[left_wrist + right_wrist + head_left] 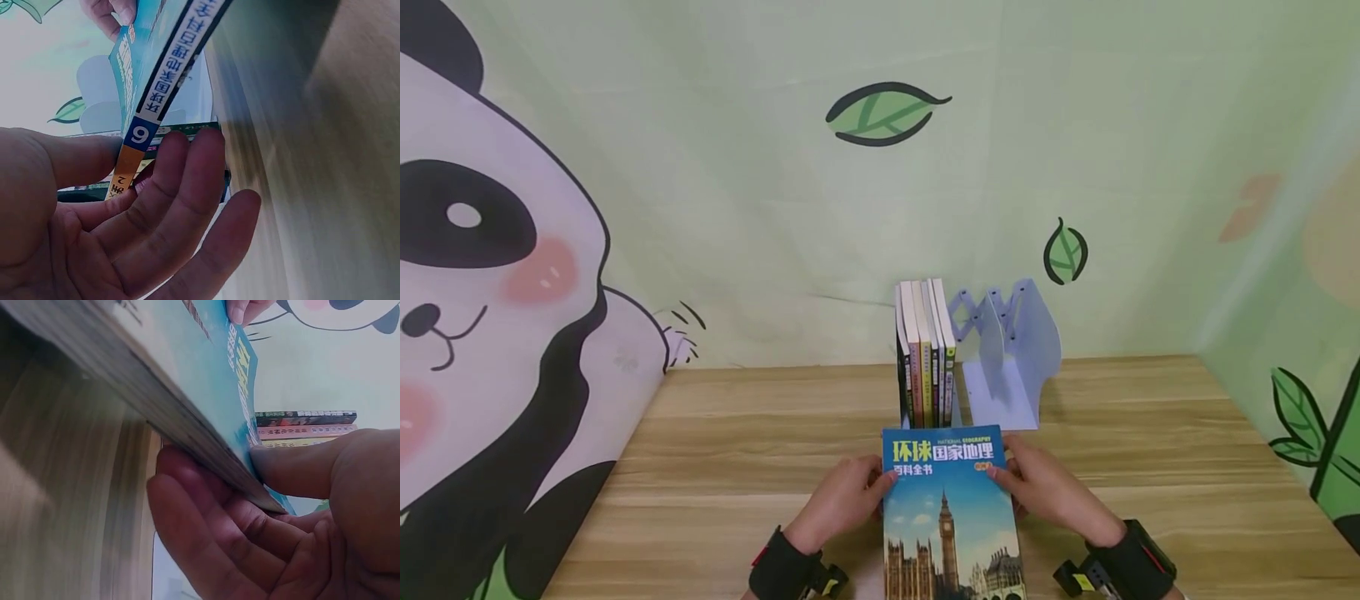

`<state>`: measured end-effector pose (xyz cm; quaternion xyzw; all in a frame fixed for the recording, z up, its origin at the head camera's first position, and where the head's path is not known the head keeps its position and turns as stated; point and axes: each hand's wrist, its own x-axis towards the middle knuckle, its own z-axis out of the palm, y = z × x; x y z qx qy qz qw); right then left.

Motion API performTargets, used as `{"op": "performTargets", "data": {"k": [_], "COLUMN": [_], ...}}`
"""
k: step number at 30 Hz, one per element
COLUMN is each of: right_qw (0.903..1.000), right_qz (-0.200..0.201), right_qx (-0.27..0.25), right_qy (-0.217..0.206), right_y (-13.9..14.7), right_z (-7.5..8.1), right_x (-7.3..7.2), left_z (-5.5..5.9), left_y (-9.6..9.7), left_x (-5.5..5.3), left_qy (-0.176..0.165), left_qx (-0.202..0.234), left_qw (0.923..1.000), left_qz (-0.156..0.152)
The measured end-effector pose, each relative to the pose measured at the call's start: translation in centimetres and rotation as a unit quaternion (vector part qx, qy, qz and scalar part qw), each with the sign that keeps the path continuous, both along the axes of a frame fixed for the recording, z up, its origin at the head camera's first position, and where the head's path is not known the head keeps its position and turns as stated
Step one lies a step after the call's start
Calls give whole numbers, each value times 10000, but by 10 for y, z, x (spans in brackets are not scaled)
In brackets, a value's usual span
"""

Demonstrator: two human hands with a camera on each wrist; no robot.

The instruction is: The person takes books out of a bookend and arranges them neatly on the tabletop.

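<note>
A blue book (951,508) with a clock tower on its cover is held between both hands, its front turned up toward the head camera. My left hand (844,498) pinches the spine edge near the top, thumb on the cover and fingers behind, as the left wrist view shows along the spine (165,81). On the opposite side my right hand (1048,487) grips the page edge (187,434), thumb on the cover, fingers underneath. Just behind the book's top edge, a row of several upright books (927,358) stands in a lilac bookend rack (1000,400).
The rack's right part has upright dividers (1037,333) joined by folding links. A wood-grain table (760,433) lies under everything. Behind it hangs a pale green backdrop (737,167) with a panda and leaves.
</note>
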<state>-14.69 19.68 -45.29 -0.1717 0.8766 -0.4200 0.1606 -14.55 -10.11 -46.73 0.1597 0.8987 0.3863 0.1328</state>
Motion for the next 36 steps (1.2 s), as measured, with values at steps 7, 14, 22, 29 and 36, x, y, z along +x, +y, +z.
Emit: {"op": "performTargets", "data": {"k": [7, 14, 22, 29, 36], "right_qw": [9995, 9994, 9992, 9988, 9989], "right_qz": [-101, -180, -47, 50, 122], "right_qx": [292, 287, 309, 425, 385], "right_qy": [57, 59, 253, 248, 227], "right_y": [-1, -3, -5, -7, -9], "right_z": [-3, -9, -15, -20, -24], "right_x": [0, -2, -3, -3, -3], "left_z": [-2, -6, -12, -16, -20], "left_y": [0, 0, 0, -4, -7], "left_x": [-1, -2, -3, -4, -5], "left_qy": [41, 62, -161, -218, -153], "left_qx": [-73, -87, -90, -106, -203], "left_qw": [10000, 9999, 9997, 9997, 9996], "left_qz": [36, 69, 158, 74, 91]}}
